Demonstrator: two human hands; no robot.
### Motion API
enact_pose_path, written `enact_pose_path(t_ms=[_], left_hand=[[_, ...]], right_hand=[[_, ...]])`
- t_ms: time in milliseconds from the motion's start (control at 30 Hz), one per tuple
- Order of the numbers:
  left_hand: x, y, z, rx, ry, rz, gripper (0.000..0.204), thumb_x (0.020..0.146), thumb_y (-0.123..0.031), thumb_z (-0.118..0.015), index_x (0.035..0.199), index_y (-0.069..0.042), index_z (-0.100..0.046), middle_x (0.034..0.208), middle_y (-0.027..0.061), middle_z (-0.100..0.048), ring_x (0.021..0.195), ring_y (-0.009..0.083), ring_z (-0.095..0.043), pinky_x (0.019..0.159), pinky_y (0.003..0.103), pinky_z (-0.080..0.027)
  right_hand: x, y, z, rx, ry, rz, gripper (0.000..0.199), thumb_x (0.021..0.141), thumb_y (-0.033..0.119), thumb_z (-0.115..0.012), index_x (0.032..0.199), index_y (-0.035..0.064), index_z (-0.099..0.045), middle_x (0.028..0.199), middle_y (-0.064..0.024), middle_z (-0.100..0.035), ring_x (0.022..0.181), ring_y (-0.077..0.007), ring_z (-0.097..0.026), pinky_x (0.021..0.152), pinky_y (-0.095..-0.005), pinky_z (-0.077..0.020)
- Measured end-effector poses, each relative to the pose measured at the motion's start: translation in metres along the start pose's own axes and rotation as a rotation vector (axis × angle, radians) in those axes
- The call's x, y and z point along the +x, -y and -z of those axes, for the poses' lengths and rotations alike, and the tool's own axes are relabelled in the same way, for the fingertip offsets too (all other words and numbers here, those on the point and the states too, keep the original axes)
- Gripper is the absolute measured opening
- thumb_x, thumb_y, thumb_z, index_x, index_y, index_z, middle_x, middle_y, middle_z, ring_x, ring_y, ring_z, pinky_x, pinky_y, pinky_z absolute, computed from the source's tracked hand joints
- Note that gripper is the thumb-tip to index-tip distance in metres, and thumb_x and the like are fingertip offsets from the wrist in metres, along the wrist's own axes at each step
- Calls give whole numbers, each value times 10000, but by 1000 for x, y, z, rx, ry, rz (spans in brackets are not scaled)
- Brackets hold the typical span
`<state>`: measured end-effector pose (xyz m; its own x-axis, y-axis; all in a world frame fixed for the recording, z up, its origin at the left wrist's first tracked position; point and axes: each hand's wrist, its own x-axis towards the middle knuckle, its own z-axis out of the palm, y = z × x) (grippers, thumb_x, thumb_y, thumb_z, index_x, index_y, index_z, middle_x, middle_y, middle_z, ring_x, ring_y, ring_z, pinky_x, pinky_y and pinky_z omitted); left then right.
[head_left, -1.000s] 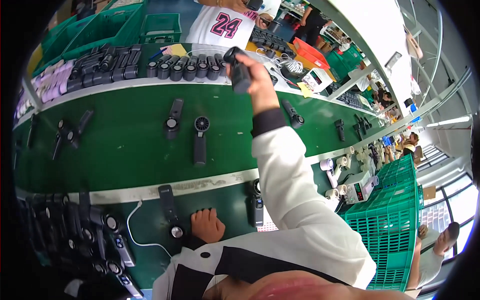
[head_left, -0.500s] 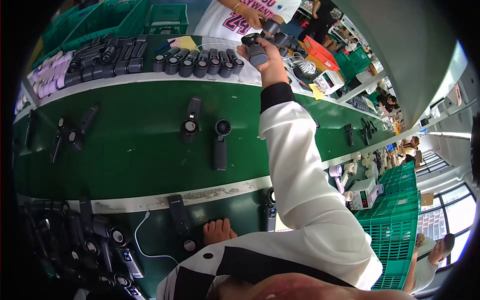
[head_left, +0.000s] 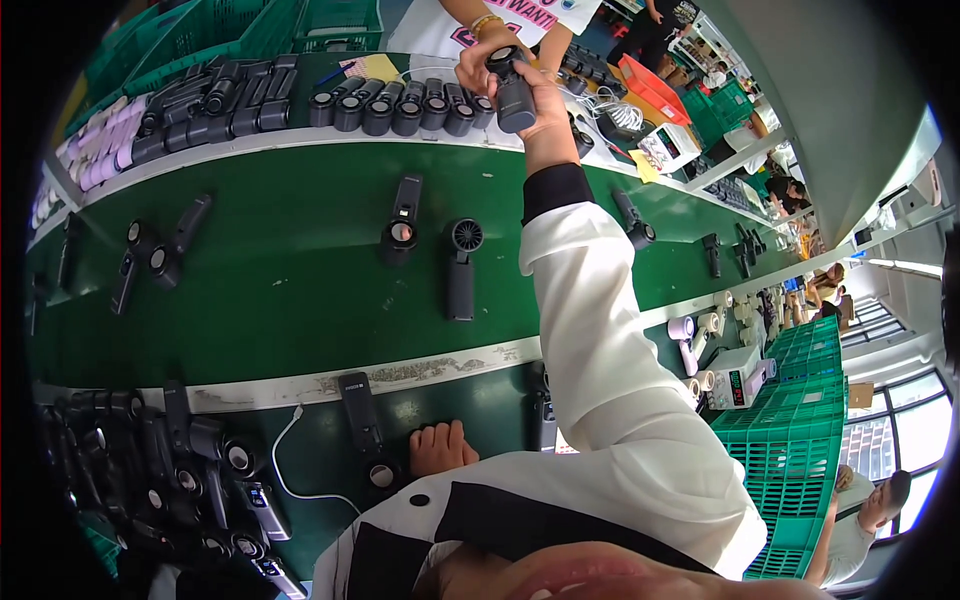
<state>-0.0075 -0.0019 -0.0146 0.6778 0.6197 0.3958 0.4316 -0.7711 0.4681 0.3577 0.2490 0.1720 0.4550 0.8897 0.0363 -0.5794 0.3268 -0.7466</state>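
Note:
My right arm stretches across the green belt to the far side. In its fist my right hand (head_left: 546, 104) grips a dark handheld fan (head_left: 515, 103), its round head up. Another person's hand (head_left: 480, 58), with a bracelet at the wrist, is right at the head of that fan; whether it grips it I cannot tell. My left hand (head_left: 441, 448) rests on the near bench with its fingers curled in, and nothing shows in it. Beside it lies another dark fan (head_left: 362, 425) with a round silver-centred head. My left forearm is hidden under the white sleeve.
The green belt (head_left: 290, 270) carries several dark fans, two near its middle (head_left: 402, 225) (head_left: 462, 275). Dark fans are heaped on the near left (head_left: 150, 470). A row of fans (head_left: 407, 108) lines the far shelf. A white cable (head_left: 280, 460) lies on the bench; green crates (head_left: 780, 450) stand right.
The other person's hand has come over to the fan in my right hand, and a second fan it held is no longer seen. Fans on the belt have shifted rightward.

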Motion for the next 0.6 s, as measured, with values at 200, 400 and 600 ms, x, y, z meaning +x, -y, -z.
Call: enact_pose_path(t_ms=[200,400,600], left_hand=[[-2,-1,-2,6,30,19,290,547,-93,-538,833,-52,-520,663,76,-433,590,229,-397,616,335,-327],[-1,-2,-2,15,29,9,293,543,-80,-543,835,-53,-522,664,75,-430,592,231,-399,615,337,-331],[-1,-3,0,-34,72,17,275,560,-98,-547,829,-54,-514,676,81,-443,610,240,-410,624,351,-335]], right_hand=[[-4,2,-1,12,76,-14,363,789,69,-517,1061,-120,-368,889,-289,-512,780,-346,-576,619,-419,-529],[-7,11,-24,-169,11,-21,278,790,49,-511,1022,-75,-418,868,-261,-540,786,-349,-588,654,-409,-523],[-52,12,-32,-102,33,20,252,802,22,-493,1032,-71,-451,943,-247,-559,852,-316,-594,766,-386,-496]])
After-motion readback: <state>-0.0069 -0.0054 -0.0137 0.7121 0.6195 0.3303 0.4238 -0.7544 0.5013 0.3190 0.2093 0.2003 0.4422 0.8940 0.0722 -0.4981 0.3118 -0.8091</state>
